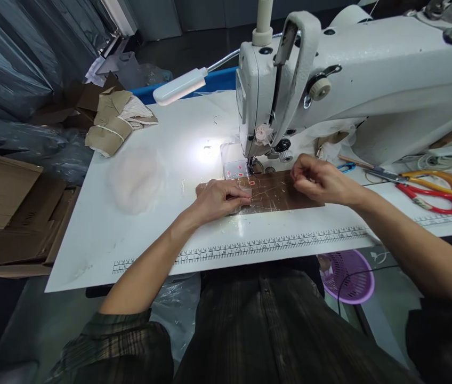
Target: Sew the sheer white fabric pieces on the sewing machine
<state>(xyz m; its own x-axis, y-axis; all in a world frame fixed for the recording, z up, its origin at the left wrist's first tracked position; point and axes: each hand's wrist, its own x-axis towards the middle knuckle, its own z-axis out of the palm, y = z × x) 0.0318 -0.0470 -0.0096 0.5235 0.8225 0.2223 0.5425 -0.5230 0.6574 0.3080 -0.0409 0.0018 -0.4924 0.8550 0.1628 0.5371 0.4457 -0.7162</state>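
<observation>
While the left hand [220,198] presses flat on a clear film piece [245,193] lying over the brown strip [277,193] just before the needle [251,162], its fingers sit close to the presser foot, so a stitch could catch a fingertip. The right hand [316,178] hovers curled over the strip's far end, fingertips pressed together, perhaps pinching thread, though that is too small to tell. Slippery film could shift. Scissors [429,193] lie well apart on the table [130,240].
</observation>
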